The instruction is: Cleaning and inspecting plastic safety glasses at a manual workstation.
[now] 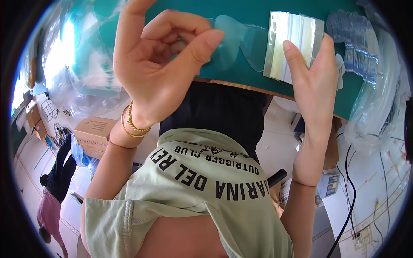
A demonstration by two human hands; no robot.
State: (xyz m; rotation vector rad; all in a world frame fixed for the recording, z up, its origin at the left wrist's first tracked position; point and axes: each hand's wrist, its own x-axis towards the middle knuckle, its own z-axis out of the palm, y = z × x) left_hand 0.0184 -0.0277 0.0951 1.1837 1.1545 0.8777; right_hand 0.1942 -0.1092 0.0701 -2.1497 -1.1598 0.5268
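My left hand (161, 60) is raised over the green table, thumb and index finger closed on a thin translucent plastic film (228, 41). The film curls away from the fingertips to the right, toward a flat, shiny rectangular piece (294, 45) with pale yellow and silvery bands. My right hand (314, 71) grips this piece at its right side, thumb across its face and the other fingers mostly hidden behind it. Whether the film is joined to the shiny piece I cannot tell.
A green table top (254, 81) has a wooden front edge. Stacked clear plastic pieces (359, 51) lie at the far right, with clear plastic bags (374, 116) hanging beside them. More plastic sheets (94, 60) pile up at left. A cardboard box (92, 133) and another person (51, 210) are at lower left.
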